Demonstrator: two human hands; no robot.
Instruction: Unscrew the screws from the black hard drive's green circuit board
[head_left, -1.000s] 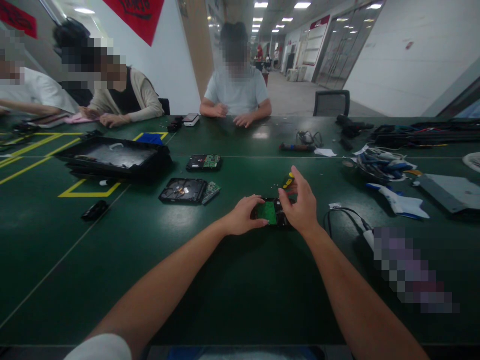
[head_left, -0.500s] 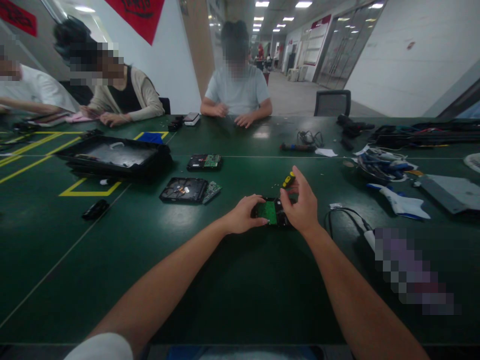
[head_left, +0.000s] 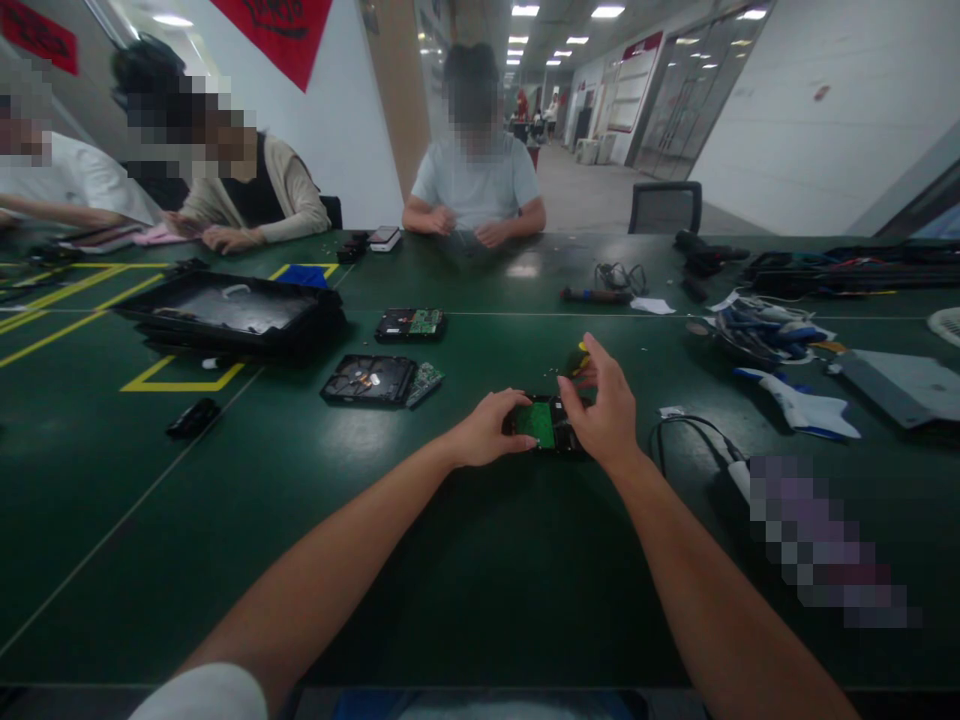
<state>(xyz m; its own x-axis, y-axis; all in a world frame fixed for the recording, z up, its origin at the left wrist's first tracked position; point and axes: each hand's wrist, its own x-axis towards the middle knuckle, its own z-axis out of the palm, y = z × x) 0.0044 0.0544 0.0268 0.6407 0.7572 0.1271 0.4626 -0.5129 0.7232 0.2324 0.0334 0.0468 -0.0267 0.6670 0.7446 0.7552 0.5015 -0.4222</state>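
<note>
On the green table in front of me lies a hard drive with its green circuit board facing up. My left hand grips its left end, thumb along the near edge and fingers over the far edge. Above the drive's right end, my right hand is closed on a yellow and black screwdriver. The screwdriver's tip is hidden behind the fingers, so its contact with the drive cannot be made out. Several tiny pale bits, perhaps screws, lie just beyond the drive.
Left of the drive are an opened hard drive, a loose circuit board and another drive. A large black tray stands farther left. Gloves, a cable and a metal case lie right. Co-workers sit opposite.
The screwdriver handle has turned slightly within my right fingers, showing less yellow. My left hand and the hard drive stay put. A co-worker's hand opposite has shifted a little.
</note>
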